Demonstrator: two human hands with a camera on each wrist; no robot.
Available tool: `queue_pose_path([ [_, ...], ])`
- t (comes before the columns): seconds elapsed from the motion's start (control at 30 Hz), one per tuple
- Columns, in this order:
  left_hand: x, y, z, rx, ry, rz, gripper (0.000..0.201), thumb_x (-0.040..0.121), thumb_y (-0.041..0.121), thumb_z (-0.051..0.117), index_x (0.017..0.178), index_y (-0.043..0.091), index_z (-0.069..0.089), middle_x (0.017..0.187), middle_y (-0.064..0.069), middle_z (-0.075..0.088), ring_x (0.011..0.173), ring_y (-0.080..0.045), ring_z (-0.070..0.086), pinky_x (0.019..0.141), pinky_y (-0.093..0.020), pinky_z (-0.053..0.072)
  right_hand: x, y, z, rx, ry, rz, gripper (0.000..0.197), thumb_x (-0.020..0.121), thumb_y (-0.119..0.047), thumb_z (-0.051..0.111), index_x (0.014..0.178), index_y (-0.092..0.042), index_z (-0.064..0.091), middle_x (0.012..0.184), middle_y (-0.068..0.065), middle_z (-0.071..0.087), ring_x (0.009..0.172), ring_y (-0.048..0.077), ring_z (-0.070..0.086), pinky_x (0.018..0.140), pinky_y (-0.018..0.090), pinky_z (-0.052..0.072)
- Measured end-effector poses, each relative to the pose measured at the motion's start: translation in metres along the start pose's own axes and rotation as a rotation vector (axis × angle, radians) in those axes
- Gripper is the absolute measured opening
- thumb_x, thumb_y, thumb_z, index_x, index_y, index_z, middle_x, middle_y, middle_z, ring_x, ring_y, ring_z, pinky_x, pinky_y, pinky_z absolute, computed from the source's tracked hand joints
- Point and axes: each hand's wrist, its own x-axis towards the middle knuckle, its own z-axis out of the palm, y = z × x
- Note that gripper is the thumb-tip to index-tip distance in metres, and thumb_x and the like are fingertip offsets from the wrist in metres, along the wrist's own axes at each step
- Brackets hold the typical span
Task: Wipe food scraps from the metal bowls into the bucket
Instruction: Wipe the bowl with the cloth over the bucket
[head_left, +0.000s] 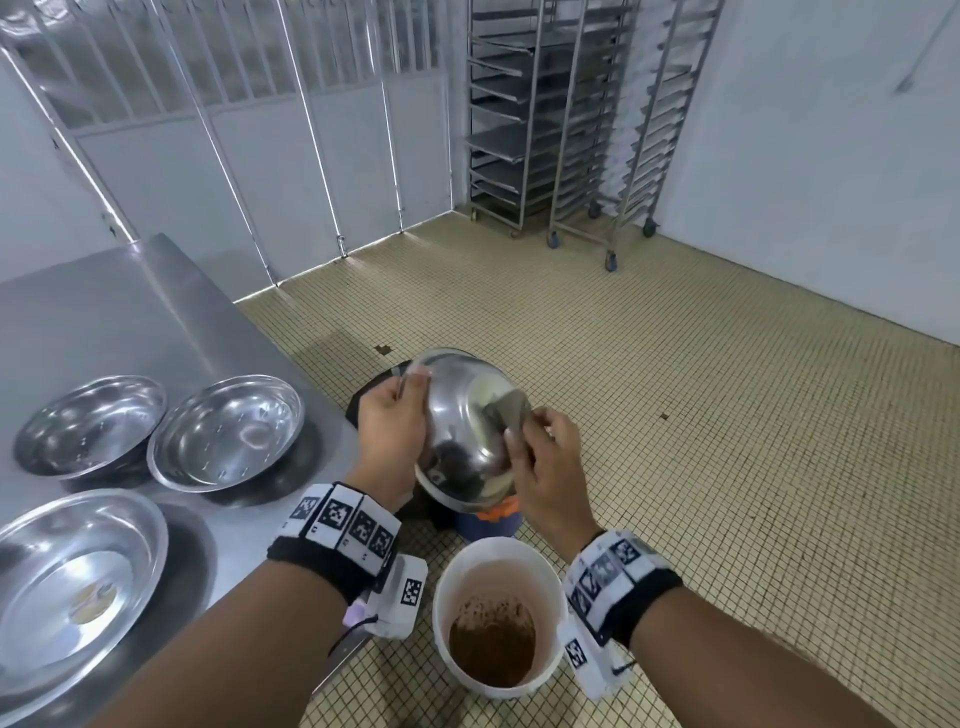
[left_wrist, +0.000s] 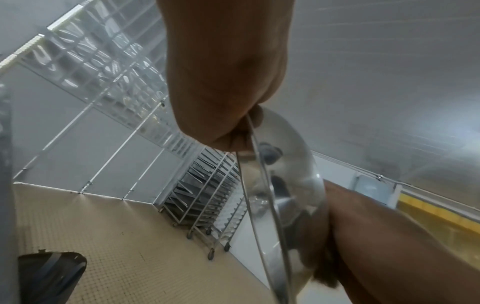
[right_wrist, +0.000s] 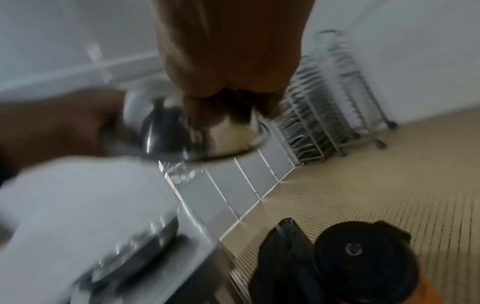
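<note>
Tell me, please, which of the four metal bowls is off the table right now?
The tilted bowl, which the left hand grips by its rim above the floor; the other three sit flat on the steel table.

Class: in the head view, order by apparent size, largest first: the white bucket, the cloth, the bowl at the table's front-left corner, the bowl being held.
1. Front-left bowl, though nearness to the camera inflates it.
2. White bucket and held bowl: too alike to rank.
3. Cloth.

Four metal bowls (head_left: 464, 426), one bucket (head_left: 498, 618), one cloth (head_left: 511, 410), seemingly two racks (head_left: 587, 119)
</note>
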Motion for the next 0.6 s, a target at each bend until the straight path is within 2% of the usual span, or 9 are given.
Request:
queue_pose_path([
  [0.07, -0.008, -0.008, 0.008, 0.039, -0.043, -0.016, 0.045, 0.103, 0.039, 0.060, 0.093, -0.005, 0.065, 0.071, -0.013, 0.063, 0.060, -0.023, 0.059, 0.058, -0.036, 0.053, 0.011, -0.005, -0.001, 0.031, 0.018, 0.112, 0.053, 0.103, -0.058, 0.035, 0.140, -0.025, 0.057, 0.137, -0.001, 0.043, 0.120, 0.011, 0.043, 0.105, 0.040, 0.047],
  [0.17, -0.014, -0.013, 0.015, 0.036, -0.079, -0.028, 0.039, 0.105, 0.031, 0.058, 0.089, -0.003, 0.065, 0.066, -0.010, 0.063, 0.057, -0.020, 0.058, 0.051, -0.029, 0.051, 0.014, -0.017, -0.001, -0.051, -0.011, -0.090, 0.048, 0.104, -0.056, 0.034, 0.136, -0.030, 0.059, 0.144, 0.000, 0.045, 0.122, 0.019, 0.044, 0.098, 0.040, 0.048],
  [0.27, -0.012, -0.015, 0.013, 0.014, -0.083, -0.032, 0.045, 0.105, 0.034, 0.058, 0.092, -0.009, 0.062, 0.071, -0.013, 0.061, 0.062, -0.024, 0.057, 0.057, -0.034, 0.052, 0.002, -0.012, 0.007, -0.086, -0.015, -0.224, 0.045, 0.107, -0.050, 0.038, 0.141, -0.030, 0.059, 0.138, 0.003, 0.049, 0.115, 0.019, 0.050, 0.091, 0.029, 0.049],
  [0.33, -0.012, -0.015, 0.009, 0.038, -0.075, -0.020, 0.041, 0.104, 0.036, 0.059, 0.085, -0.001, 0.062, 0.063, -0.006, 0.058, 0.055, -0.018, 0.055, 0.050, -0.027, 0.050, -0.005, -0.001, 0.009, -0.043, 0.005, -0.133, 0.045, 0.107, -0.048, 0.039, 0.145, -0.029, 0.055, 0.132, 0.002, 0.050, 0.104, 0.012, 0.054, 0.083, 0.024, 0.051],
  [0.4, -0.013, -0.016, 0.006, 0.066, -0.068, -0.002, 0.039, 0.104, 0.036, 0.059, 0.075, 0.010, 0.058, 0.053, 0.005, 0.052, 0.045, -0.009, 0.048, 0.043, -0.020, 0.043, -0.007, 0.008, 0.005, 0.019, 0.006, 0.117, 0.046, 0.107, -0.047, 0.038, 0.145, -0.027, 0.054, 0.128, 0.000, 0.048, 0.093, 0.004, 0.053, 0.077, 0.021, 0.052],
  [0.47, -0.016, -0.019, 0.006, 0.081, -0.084, 0.011, 0.039, 0.104, 0.036, 0.059, 0.073, 0.013, 0.056, 0.051, 0.008, 0.048, 0.043, -0.006, 0.042, 0.041, -0.017, 0.038, -0.006, 0.013, 0.003, 0.005, -0.005, 0.320, 0.047, 0.107, -0.048, 0.035, 0.142, -0.024, 0.056, 0.128, 0.003, 0.049, 0.092, 0.006, 0.054, 0.078, 0.026, 0.054],
  [0.5, -0.018, -0.020, 0.007, 0.081, -0.085, 0.014, 0.039, 0.104, 0.036, 0.059, 0.073, 0.013, 0.055, 0.051, 0.007, 0.047, 0.044, -0.007, 0.042, 0.041, -0.017, 0.038, -0.006, 0.011, 0.003, -0.025, -0.001, 0.322, 0.048, 0.107, -0.049, 0.033, 0.141, -0.025, 0.056, 0.128, 0.004, 0.049, 0.092, 0.009, 0.056, 0.077, 0.027, 0.054],
  [0.53, -0.019, -0.021, 0.008, 0.077, -0.080, 0.015, 0.038, 0.104, 0.035, 0.059, 0.073, 0.013, 0.055, 0.051, 0.007, 0.047, 0.044, -0.008, 0.042, 0.041, -0.018, 0.038, -0.006, 0.006, 0.005, -0.053, 0.013, 0.252, 0.050, 0.107, -0.052, 0.030, 0.141, -0.026, 0.055, 0.128, 0.004, 0.048, 0.090, 0.010, 0.056, 0.074, 0.025, 0.054],
  [0.6, -0.018, -0.019, 0.009, 0.044, -0.051, -0.003, 0.037, 0.105, 0.032, 0.058, 0.073, 0.013, 0.056, 0.050, 0.006, 0.051, 0.046, -0.010, 0.048, 0.044, -0.020, 0.043, -0.010, -0.012, 0.011, -0.080, 0.025, 0.006, 0.051, 0.107, -0.054, 0.029, 0.142, -0.025, 0.054, 0.126, 0.005, 0.048, 0.090, 0.010, 0.056, 0.068, 0.020, 0.053],
])
